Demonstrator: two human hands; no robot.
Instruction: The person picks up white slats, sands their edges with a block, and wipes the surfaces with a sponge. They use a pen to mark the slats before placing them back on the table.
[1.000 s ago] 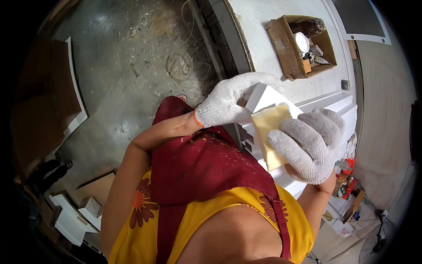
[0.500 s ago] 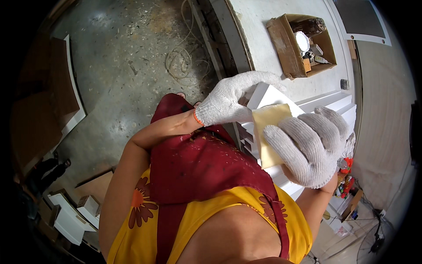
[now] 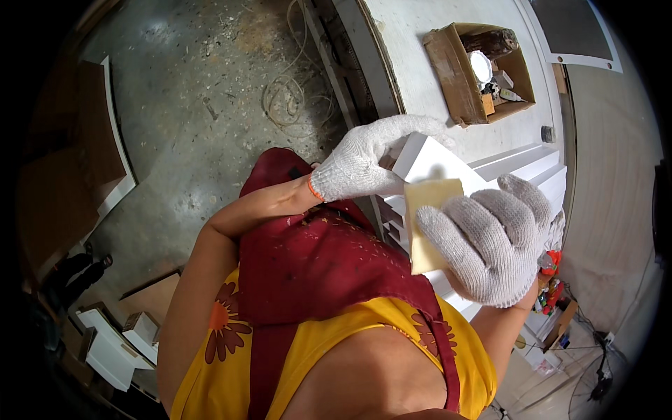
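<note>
Both my hands wear white knit gloves. My left hand (image 3: 360,159) grips the end of a white board (image 3: 432,162), with its fingers along the far side and the thumb on the near side. My right hand (image 3: 493,241) holds a pale yellow piece of sandpaper or thin sanding pad (image 3: 432,191) flat against the board. Its fingers lie across the pad, and the hand hides the board's nearer part. Several more white boards (image 3: 521,162) lie side by side just beyond and to the right of my right hand.
On the white worktable (image 3: 392,35), a cardboard box (image 3: 448,77) holds a brown roll, a white round item and small bottles. A thin hose (image 3: 283,105) coils on the concrete floor at left. Cables and red items (image 3: 553,280) lie at lower right.
My right hand and the yellow pad have slid a little toward me along the board, uncovering more of its white face. My left hand has stayed almost still.
</note>
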